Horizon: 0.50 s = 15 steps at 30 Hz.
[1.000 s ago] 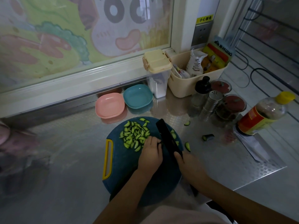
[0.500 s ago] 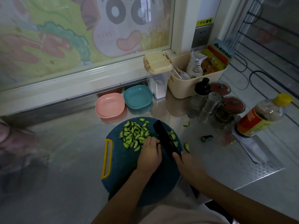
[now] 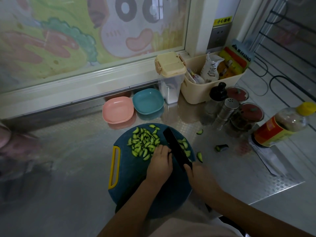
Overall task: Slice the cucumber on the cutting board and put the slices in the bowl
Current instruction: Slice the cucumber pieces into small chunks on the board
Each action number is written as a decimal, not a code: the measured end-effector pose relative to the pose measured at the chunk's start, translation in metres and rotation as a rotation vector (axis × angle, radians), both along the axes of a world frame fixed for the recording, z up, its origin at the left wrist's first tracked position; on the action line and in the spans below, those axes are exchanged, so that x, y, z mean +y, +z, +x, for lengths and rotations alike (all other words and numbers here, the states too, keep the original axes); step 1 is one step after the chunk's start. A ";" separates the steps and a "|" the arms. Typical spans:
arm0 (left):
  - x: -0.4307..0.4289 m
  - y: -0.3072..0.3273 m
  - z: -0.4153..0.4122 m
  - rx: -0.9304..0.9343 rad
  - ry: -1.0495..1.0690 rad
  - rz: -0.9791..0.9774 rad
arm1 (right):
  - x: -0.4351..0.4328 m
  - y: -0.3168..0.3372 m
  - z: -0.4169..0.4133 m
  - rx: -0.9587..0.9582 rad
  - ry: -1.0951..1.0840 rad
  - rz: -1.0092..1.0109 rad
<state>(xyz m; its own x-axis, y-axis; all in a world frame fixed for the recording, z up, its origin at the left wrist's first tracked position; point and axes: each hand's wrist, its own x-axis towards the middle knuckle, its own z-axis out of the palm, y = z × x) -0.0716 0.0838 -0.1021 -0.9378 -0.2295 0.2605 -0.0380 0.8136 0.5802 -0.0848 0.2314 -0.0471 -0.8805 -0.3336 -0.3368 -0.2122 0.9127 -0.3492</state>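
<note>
A round dark-teal cutting board (image 3: pixel 130 171) with a yellow handle lies on the steel counter. A heap of green cucumber slices (image 3: pixel 143 142) sits on its far half. My left hand (image 3: pixel 160 163) rests on the board with curled fingers pressed on a small cucumber piece against the blade; most of that piece is hidden. My right hand (image 3: pixel 198 175) grips the handle of a black knife (image 3: pixel 176 147), blade pointing away. More slices (image 3: pixel 185 146) lie right of the blade. A pink bowl (image 3: pixel 118 109) and a teal bowl (image 3: pixel 147 103) stand empty behind the board.
Stray cucumber bits (image 3: pixel 221 147) lie on the counter to the right. Behind them stand a shaker (image 3: pixel 227 110), jars with red lids (image 3: pixel 248 117), a sauce bottle (image 3: pixel 282 125), a cream bin (image 3: pixel 212 82) and a lidded container (image 3: pixel 170 77). A window sill runs along the back.
Both hands and the knife stay almost where they were on the board; only the view has shifted slightly.
</note>
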 end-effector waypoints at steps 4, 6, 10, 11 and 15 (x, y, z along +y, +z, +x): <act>0.000 -0.001 0.000 0.000 0.001 -0.002 | -0.007 0.001 -0.002 -0.028 -0.009 0.017; 0.000 0.000 0.001 0.001 0.001 -0.003 | -0.013 -0.003 -0.002 -0.083 -0.027 -0.033; 0.002 0.002 0.001 0.001 0.010 -0.012 | -0.018 -0.012 0.003 -0.032 -0.067 -0.075; 0.002 0.003 0.001 0.001 0.011 -0.011 | -0.017 -0.013 0.002 -0.067 -0.090 -0.120; 0.002 0.006 0.003 0.004 -0.006 -0.021 | -0.011 -0.011 0.000 -0.047 -0.098 -0.141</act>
